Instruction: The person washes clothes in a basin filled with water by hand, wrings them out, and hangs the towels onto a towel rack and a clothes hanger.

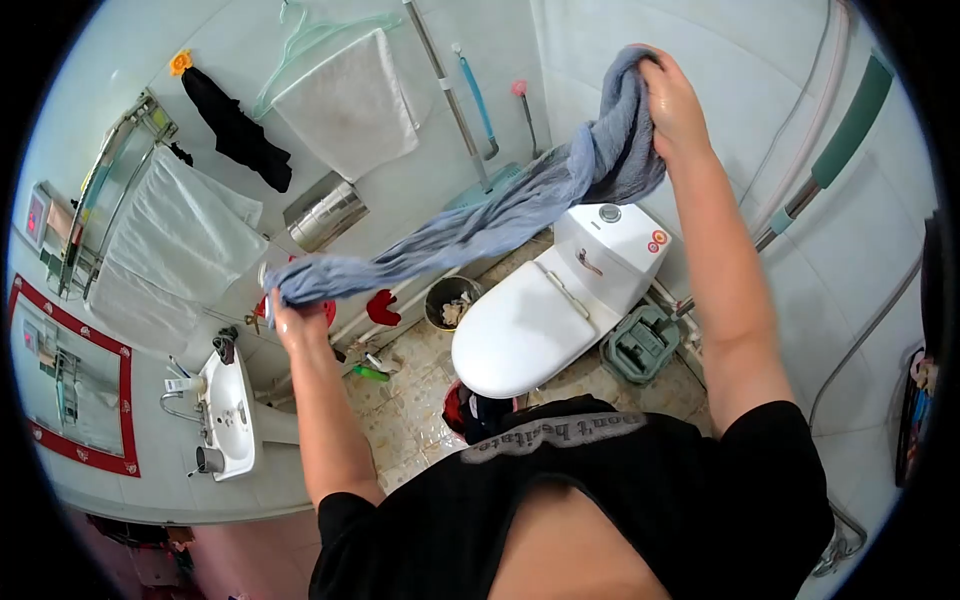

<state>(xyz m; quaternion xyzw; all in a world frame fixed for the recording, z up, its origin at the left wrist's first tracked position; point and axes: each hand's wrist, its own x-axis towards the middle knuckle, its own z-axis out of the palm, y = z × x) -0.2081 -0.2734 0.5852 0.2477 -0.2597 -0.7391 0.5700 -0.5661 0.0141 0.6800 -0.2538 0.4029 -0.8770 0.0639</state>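
A long blue-grey cloth [470,230], creased and partly twisted like a wet towel or garment, is stretched between my two raised hands. My left hand [297,318] grips its lower end at the left, near the wall with the sink. Higher up on the right, my right hand [672,100] is closed around the other end, where the fabric bunches and hangs in a fold. The cloth passes in front of the wall, above the closed white toilet [525,325].
Below stand a small bin [452,303], a green plastic stool [640,345] and a tub of dark clothes [475,410]. A sink [232,415] and red-framed mirror [75,375] are at left. White towels [180,225] hang there; a green-handled pole [850,120] leans at right.
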